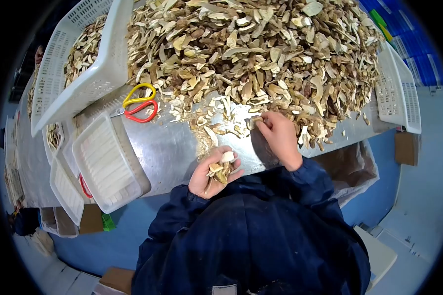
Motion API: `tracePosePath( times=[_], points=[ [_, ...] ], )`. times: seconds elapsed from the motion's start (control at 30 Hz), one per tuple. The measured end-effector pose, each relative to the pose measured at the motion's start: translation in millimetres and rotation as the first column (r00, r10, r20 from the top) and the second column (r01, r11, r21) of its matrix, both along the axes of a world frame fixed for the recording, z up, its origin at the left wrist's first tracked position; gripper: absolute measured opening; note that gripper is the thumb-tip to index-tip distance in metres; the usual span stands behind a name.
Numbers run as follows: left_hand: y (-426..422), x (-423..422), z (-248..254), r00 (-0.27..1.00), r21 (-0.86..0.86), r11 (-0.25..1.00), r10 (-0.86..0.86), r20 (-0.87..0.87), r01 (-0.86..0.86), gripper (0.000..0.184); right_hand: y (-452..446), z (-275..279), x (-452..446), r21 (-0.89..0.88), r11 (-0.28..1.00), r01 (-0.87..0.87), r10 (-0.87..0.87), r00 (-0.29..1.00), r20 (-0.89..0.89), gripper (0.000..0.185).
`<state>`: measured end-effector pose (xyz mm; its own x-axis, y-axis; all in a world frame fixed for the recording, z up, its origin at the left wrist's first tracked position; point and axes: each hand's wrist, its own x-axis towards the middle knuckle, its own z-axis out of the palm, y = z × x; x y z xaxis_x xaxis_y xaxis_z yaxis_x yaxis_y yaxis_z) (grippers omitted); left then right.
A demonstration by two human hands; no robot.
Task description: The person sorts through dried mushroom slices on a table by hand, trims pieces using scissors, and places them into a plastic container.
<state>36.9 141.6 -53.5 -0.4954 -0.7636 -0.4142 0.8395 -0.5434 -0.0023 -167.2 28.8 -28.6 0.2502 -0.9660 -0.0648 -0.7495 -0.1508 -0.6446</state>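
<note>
A large heap of dried mushroom slices [261, 54] covers the far part of the metal table [170, 162]. Several slices [220, 173] lie in the palm of my left hand [201, 180], which is cupped palm up at the table's near edge with the fingers curled round them. Just to the right, my right hand [282, 138] is closed in a pinch on one mushroom slice [254, 122] at the front of the heap. Loose pale slices and crumbs [221, 120] are scattered on the metal between the hands and the heap.
Scissors with yellow and red handles [142, 109] lie left of the heap. A tall white basket [91, 83] holds more slices; a white plastic tray [108, 167] sits nearer me. At right are another white basket [401, 91] and, below the table, a lined bin [352, 169].
</note>
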Motion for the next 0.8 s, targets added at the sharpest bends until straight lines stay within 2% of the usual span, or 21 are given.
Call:
tracePosePath(
  times=[0.07,0.13,0.17,0.2,0.27,0.37,0.47,0.53,0.57,0.63,0.7,0.73,0.8],
  points=[
    [-2.6,-1.3,9.1,0.998,0.058,0.997,0.047,0.029,-0.049,0.029,12.2,28.8,6.0,0.327,0.944,-0.041,-0.077,0.938,0.339,0.02],
    [-4.0,-1.2,7.3,0.997,0.031,0.997,0.067,0.039,-0.068,0.035,19.7,42.4,9.5,0.346,0.912,-0.219,0.016,0.863,0.505,0.018],
    [-5.5,-1.6,9.3,0.997,0.045,0.996,0.071,0.032,-0.073,0.035,17.4,38.5,11.7,0.261,0.953,-0.156,0.039,0.914,0.405,0.022],
    [-7.1,-2.3,10.6,0.997,0.056,0.995,0.077,0.024,-0.078,0.035,9.4,30.1,12.3,0.069,0.992,-0.108,0.085,0.958,0.275,0.022],
    [-7.0,-1.9,5.7,0.996,0.076,0.994,0.08,-0.042,-0.076,0.033,-5.5,6.7,9.3,-0.216,0.974,-0.071,0.081,0.996,0.037,0.019],
    [-1.2,2.3,-2.1,0.982,0.059,0.994,0.102,-0.161,-0.093,0.031,-15.2,-2.4,13.3,-0.246,0.957,-0.151,0.098,0.972,-0.214,0.015],
    [3.1,5.8,-12.9,0.954,0.011,0.993,0.117,-0.276,-0.118,0.031,-17.2,-2.5,21.5,-0.194,0.965,-0.175,0.08,0.904,-0.419,0.011],
    [5.2,6.9,-13.8,0.932,0.018,0.991,0.13,-0.34,-0.132,0.031,-16.8,-1.8,19.3,-0.234,0.958,-0.167,0.096,0.953,-0.289,0.012],
    [5.7,7.7,-13.4,0.951,0.042,0.991,0.135,-0.279,-0.129,0.032,-16.2,-1.2,17.9,-0.254,0.954,-0.158,0.103,0.97,-0.219,0.013],
    [1.7,6.6,-2.0,0.978,0.093,0.987,0.142,-0.155,-0.128,0.034,-9.9,22.2,17.5,-0.018,0.976,-0.216,0.217,0.972,0.095,0.017],
    [-0.4,5.3,1.2,0.991,0.044,0.993,0.112,-0.078,-0.109,0.035,4.2,34.3,16.8,0.199,0.918,-0.344,0.24,0.879,0.412,0.021],
    [-2.4,4.0,3.9,0.995,0.016,0.995,0.094,-0.04,-0.094,0.036,7.7,44.0,20.5,0.261,0.901,-0.347,0.216,0.879,0.424,0.023],
    [-3.4,0.8,6.7,0.989,0.086,0.991,0.114,-0.097,-0.106,0.034,5.8,25.4,23.1,0.062,0.96,-0.271,0.252,0.943,0.219,0.02]
  ],
)
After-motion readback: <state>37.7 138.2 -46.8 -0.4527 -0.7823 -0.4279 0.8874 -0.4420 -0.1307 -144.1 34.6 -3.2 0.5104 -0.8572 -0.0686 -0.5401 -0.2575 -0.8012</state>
